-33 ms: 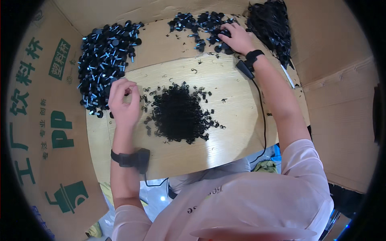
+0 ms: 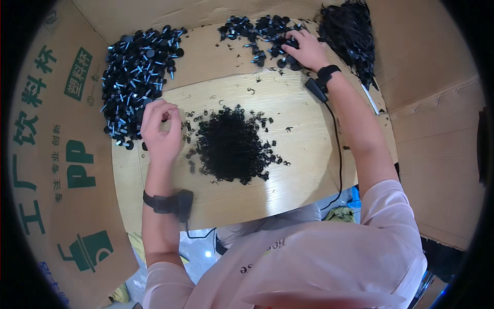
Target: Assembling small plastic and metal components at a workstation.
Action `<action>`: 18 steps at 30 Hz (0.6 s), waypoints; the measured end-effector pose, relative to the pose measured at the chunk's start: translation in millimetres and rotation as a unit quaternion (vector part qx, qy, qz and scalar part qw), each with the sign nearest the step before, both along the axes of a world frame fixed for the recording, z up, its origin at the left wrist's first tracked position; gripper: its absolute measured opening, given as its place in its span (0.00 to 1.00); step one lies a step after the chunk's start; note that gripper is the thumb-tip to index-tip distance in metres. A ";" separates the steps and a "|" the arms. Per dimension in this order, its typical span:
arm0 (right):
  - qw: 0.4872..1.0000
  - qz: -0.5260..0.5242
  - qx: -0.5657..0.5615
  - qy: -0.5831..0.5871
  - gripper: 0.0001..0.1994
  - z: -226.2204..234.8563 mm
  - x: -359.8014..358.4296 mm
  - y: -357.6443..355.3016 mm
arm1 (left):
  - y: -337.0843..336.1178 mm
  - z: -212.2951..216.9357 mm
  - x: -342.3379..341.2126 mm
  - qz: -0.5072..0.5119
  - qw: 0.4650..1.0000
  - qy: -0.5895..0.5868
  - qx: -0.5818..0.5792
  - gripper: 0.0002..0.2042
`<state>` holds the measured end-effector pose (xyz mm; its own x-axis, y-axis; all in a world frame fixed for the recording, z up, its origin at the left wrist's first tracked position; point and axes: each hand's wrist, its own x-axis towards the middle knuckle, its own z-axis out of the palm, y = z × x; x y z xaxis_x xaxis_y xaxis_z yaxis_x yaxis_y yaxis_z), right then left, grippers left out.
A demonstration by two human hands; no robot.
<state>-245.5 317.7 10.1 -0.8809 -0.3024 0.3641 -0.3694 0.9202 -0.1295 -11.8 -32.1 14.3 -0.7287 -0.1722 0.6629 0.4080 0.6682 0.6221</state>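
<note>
At the left of the frame, the left hand (image 2: 162, 126) was held with thumb and fingers curled toward each other; whether anything was pinched could not be told. By it, the lower right edge of a large pile of black-headed screws (image 2: 136, 77) at upper left was partly covered. At upper centre-right, the right hand (image 2: 309, 50) was lowered with bent fingers over a smaller scatter of black-headed screws (image 2: 265, 28); its fingertips were set among them, the pieces beneath were hidden, and a grip could not be made out.

Between the hands, mid-frame, a dense heap of small black clips (image 2: 229, 144) was spread on a pale wooden tabletop (image 2: 309, 139), with stray ones scattered around its edges. A dark band was worn on each wrist, and from the right one a black cable (image 2: 338, 154) was trailed down over the tabletop. At upper right, just beyond the right hand, a mound of black strips (image 2: 350, 38) was piled, with a white strip (image 2: 370, 99) near its lower tip. The work area was walled by brown cardboard (image 2: 437, 129).
</note>
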 end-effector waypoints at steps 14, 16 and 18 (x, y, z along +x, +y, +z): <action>0.984 0.133 -0.119 -0.006 0.17 0.8 -3.7 8.0 | 0.6 -4.2 0.4 -0.001 1.000 -0.022 0.010 0.04; 0.982 0.140 -0.130 0.005 0.17 0.6 -1.0 8.9 | 2.2 -4.1 -0.1 -0.003 1.000 -0.022 0.012 0.04; 0.977 0.160 -0.139 0.018 0.17 -0.5 -1.3 9.2 | 2.9 -4.5 -1.1 -0.008 1.000 -0.021 0.015 0.04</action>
